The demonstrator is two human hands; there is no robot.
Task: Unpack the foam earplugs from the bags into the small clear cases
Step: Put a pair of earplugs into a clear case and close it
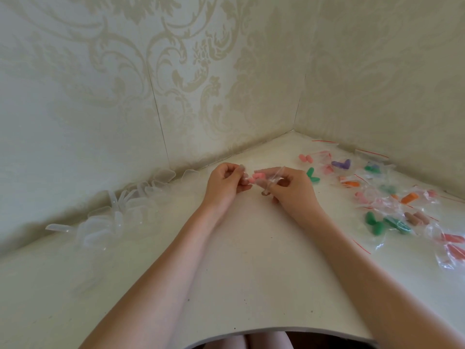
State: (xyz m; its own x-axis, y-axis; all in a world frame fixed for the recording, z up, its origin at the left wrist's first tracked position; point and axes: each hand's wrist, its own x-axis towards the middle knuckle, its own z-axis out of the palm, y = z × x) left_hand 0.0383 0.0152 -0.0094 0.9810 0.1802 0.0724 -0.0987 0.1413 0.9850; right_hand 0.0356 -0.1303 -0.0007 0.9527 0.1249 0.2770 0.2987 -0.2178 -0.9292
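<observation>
Above the middle of the white table, my left hand [225, 183] and my right hand [289, 188] meet. Pink foam earplugs [254, 178] show between the fingertips of both hands. My right hand pinches a small clear bag [273, 179], and my left fingers pinch the pink earplugs at its mouth. Several small clear cases [113, 215] lie in a loose heap along the left wall. More bags of coloured earplugs [392, 197] lie scattered at the right.
Patterned walls close the table [239, 260] in at the back and right, meeting in a corner. Loose green earplugs [312, 175] and pink ones [305, 158] lie just right of my hands. The table's near edge curves in front of my lap.
</observation>
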